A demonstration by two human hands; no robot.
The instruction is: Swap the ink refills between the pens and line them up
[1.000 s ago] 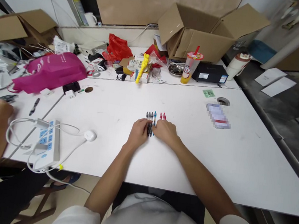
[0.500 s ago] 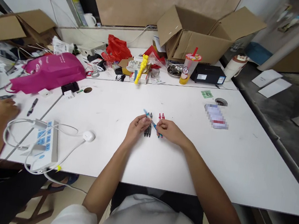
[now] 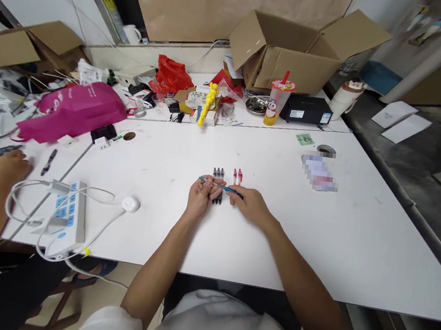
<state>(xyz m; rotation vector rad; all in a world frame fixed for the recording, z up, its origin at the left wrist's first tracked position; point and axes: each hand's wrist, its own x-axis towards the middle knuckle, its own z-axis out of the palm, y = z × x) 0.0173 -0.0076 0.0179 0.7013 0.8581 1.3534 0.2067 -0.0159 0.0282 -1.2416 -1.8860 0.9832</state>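
A blue pen [image 3: 234, 192] lies across both my hands just above the table, its right end slightly lower in the picture than its left. My left hand [image 3: 200, 195] pinches it near the left end with thumb and fingers. At the other end, my right hand [image 3: 252, 206] grips the pen's blue part. Beneath the pen and my fingers, three black pens [image 3: 218, 173] lie side by side, their middles partly hidden. Two red pens [image 3: 237, 176] rest beside them to the right, their lower parts covered by my right hand.
On the left are a power strip [image 3: 69, 221] with white cables, a black pen [image 3: 49, 162] and another person's hand [image 3: 11, 165]. A phone [image 3: 319, 172] and tape roll [image 3: 326, 151] lie right. Behind stand a drink cup [image 3: 279, 103] and cardboard box [image 3: 298, 67].
The blue pen has turned from a steep slant to nearly level across my hands. My left hand has dropped slightly, and its fingers have shifted along the pen.
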